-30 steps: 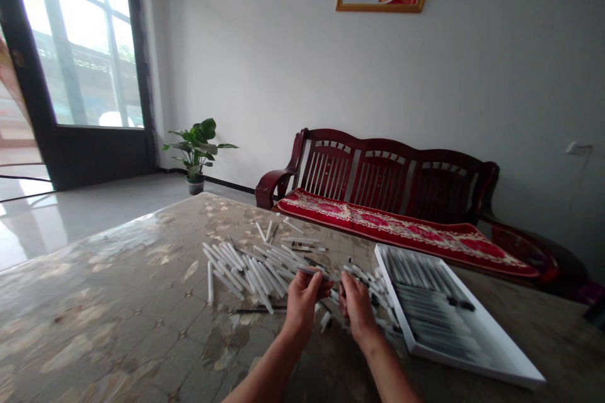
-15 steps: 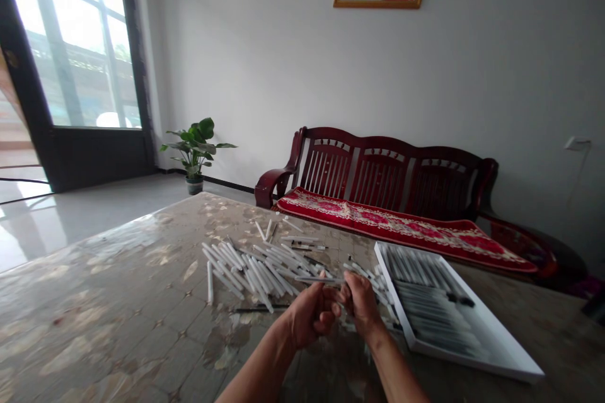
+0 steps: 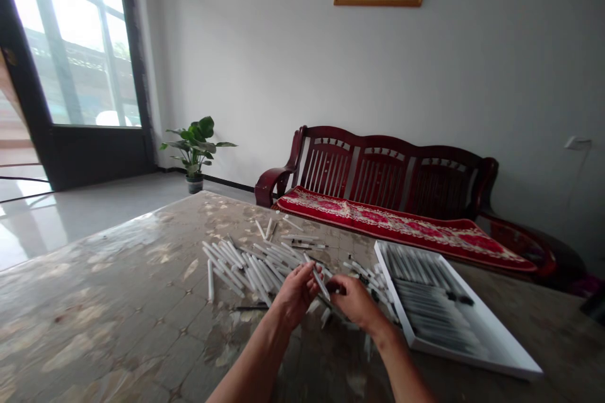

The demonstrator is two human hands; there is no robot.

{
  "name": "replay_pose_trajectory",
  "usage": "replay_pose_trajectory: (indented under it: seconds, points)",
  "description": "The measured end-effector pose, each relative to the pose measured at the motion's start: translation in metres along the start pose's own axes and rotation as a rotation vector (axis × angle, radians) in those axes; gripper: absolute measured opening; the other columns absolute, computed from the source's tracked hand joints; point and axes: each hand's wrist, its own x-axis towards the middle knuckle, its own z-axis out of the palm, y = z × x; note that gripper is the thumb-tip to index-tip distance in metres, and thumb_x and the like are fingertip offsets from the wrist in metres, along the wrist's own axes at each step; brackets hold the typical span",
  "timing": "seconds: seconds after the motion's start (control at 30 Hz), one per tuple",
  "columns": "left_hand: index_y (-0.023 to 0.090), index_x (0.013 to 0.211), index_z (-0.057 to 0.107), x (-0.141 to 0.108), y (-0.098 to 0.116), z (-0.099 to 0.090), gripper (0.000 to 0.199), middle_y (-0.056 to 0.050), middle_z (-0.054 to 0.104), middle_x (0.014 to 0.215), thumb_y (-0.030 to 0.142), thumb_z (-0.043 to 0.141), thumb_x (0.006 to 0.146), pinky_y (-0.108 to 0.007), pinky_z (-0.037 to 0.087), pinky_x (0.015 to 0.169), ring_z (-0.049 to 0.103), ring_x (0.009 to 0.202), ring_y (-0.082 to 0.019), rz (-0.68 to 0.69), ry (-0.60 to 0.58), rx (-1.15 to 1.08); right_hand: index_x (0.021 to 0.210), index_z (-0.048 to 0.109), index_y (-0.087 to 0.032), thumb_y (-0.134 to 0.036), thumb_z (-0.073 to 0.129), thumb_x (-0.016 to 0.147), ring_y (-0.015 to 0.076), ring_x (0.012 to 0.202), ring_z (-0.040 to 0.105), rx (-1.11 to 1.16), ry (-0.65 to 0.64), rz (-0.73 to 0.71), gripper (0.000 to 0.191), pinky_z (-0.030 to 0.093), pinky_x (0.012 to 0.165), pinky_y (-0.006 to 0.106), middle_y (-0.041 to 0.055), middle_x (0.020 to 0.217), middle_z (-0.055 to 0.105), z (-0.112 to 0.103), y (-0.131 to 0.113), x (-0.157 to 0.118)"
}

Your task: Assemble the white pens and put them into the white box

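Fingers of my left hand (image 3: 300, 289) are wrapped round a slim whitish pen-like tube (image 3: 321, 282), which slants down to the right. Close beside it on the right, my right hand (image 3: 352, 299) has its fingers bent near the tube's lower end; what lies between its fingertips is hidden. A pile of white tubes (image 3: 255, 271) spreads over the patterned table left of and behind my hands. Smaller pieces with dark parts (image 3: 373, 277) lie behind my right hand. A white box (image 3: 501, 352) at the right holds rows of filled, greyish tubes.
The patterned table (image 3: 118, 308) fills the foreground. Beyond it stands a dark red wooden bench (image 3: 382, 167) with a red patterned cover (image 3: 378, 217). A potted plant (image 3: 195, 145) is on the floor at the back left, near a glass door (image 3: 80, 63).
The tube in my hands has turned from nearly level to slanting down rightward. My hands have moved slightly, and the right one has lowered and shifted its fingers.
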Motion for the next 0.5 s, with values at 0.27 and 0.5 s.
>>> replay_pose_trajectory:
  seconds: [0.27, 0.5]
  points:
    - [0.014, 0.076, 0.058, 0.009, -0.003, -0.005, 0.013, -0.004, 0.073, 0.074, 0.009, 0.066, 0.085, -0.016, 0.056, 0.054, 0.067, 0.053, -0.008, 0.239, 0.2, -0.037, 0.088, 0.074, -0.022, -0.014, 0.064, 0.067, 0.0213, 0.094, 0.063, -0.551, -0.18, 0.057, 0.024, 0.041, 0.077, 0.025, 0.0048, 0.101, 0.069, 0.002, -0.011, -0.011]
    - [0.016, 0.073, 0.056, 0.01, -0.006, -0.007, 0.018, -0.005, 0.074, 0.078, 0.014, 0.073, 0.079, -0.018, 0.057, 0.059, 0.069, 0.059, -0.01, 0.378, 0.254, 0.044, 0.089, 0.067, -0.023, -0.008, 0.056, 0.073, 0.0195, 0.089, 0.065, -0.543, 0.1, 0.037, 0.024, 0.042, 0.075, 0.025, 0.0032, 0.092, 0.071, 0.002, 0.0, -0.003]
